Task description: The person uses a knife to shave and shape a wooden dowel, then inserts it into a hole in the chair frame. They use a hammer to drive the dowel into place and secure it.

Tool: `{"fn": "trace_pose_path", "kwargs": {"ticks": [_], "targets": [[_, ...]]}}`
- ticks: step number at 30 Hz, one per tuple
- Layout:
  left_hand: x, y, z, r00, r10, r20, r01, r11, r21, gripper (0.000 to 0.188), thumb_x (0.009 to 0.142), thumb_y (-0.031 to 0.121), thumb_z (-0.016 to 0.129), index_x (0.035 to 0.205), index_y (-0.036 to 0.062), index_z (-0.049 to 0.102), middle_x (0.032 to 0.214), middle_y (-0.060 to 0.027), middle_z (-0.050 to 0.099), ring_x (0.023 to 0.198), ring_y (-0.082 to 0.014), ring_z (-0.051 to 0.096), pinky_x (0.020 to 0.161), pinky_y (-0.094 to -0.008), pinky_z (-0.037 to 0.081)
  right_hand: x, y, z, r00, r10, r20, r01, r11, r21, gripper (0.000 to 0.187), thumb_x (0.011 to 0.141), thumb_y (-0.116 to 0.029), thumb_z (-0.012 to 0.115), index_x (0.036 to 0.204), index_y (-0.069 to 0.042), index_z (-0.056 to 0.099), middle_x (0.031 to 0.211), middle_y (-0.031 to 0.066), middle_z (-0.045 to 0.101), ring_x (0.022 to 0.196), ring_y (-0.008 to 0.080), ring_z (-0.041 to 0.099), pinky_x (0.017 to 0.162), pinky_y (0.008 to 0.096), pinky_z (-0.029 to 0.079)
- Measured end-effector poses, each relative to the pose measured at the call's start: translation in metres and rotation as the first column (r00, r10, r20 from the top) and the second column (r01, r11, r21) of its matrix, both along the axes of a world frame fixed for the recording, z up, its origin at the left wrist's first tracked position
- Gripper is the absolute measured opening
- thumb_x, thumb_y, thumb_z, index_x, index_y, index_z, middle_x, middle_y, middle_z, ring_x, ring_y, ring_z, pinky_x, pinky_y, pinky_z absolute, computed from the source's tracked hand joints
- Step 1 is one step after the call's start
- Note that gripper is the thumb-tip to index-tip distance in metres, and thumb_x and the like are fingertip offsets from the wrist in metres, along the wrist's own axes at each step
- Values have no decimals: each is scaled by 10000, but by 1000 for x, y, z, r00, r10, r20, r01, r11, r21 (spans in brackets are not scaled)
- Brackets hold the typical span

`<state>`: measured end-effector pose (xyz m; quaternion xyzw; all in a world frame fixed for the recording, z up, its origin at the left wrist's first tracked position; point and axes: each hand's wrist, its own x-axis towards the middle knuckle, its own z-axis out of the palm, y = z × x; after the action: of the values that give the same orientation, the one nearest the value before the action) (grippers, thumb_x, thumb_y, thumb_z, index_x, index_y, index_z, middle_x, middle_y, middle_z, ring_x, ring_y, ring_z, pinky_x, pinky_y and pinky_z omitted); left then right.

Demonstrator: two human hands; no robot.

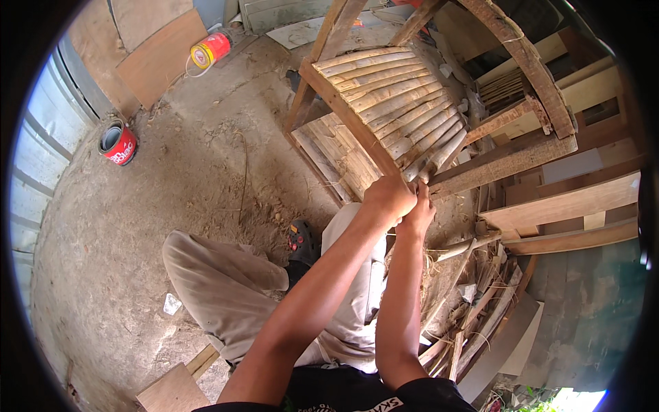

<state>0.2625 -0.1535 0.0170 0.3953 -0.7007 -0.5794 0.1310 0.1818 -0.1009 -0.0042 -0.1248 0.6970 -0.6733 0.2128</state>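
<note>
A wooden chair frame (357, 120) stands tilted in front of me, with a row of bamboo slats (401, 93) set across it. At the near corner of the slats, my left hand (390, 199) is closed in a fist against the wooden rail. My right hand (417, 211) is right beside it, fingers bent up at the end of the nearest bamboo slat (445, 154). The two hands touch or nearly touch. Whatever is between their fingers is hidden. A second panel of flat bamboo strips (343, 147) shows lower on the chair's left side.
A red paint can (122, 145) stands at the left, and a red and yellow can (209, 51) lies farther back. Wood scraps (480, 312) are piled to my right, below a slatted wooden frame (563, 206). Plywood sheets (161, 58) lean at the back left.
</note>
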Motion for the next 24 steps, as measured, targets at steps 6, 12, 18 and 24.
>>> {"fn": "trace_pose_path", "kwargs": {"ticks": [6, 12, 18, 24], "targets": [[-7, 8, -8, 998, 24, -58, -23, 999, 26, 455, 981, 302, 472, 702, 1, 669, 526, -110, 640, 443, -220, 640, 515, -361, 536, -5, 6, -5, 998, -28, 50, 29, 999, -22, 420, 944, -366, 597, 887, 45, 661, 723, 128, 620, 535, 221, 592, 417, 360, 440], [-6, 4, -16, 1000, -22, 12, 20, 993, 115, 443, 982, 296, 476, 742, -19, 673, 546, -118, 650, 466, -219, 661, 506, -343, 556, -8, 2, -19, 994, -34, 107, 49, 989, -136, 382, 932, -331, 627, 845, 40, 649, 704, 102, 609, 520, 194, 574, 393, 335, 408], [-6, 1, -21, 999, -45, -25, 48, 989, 141, 528, 983, 343, 488, 676, -52, 658, 573, -143, 663, 480, -216, 671, 490, -329, 569, -18, 7, -28, 992, -10, 125, 10, 1000, 3, 343, 932, -319, 635, 818, 4, 649, 691, 86, 609, 486, 166, 530, 388, 334, 364], [-8, 0, -31, 998, -19, -52, 32, 964, 264, 540, 1000, 372, 499, 637, -7, 630, 552, -125, 644, 472, -213, 654, 491, -346, 537, -17, 5, -31, 997, -11, 73, 16, 998, -65, 359, 931, -327, 638, 762, -11, 646, 598, 54, 566, 436, 143, 487, 383, 320, 314]]}}
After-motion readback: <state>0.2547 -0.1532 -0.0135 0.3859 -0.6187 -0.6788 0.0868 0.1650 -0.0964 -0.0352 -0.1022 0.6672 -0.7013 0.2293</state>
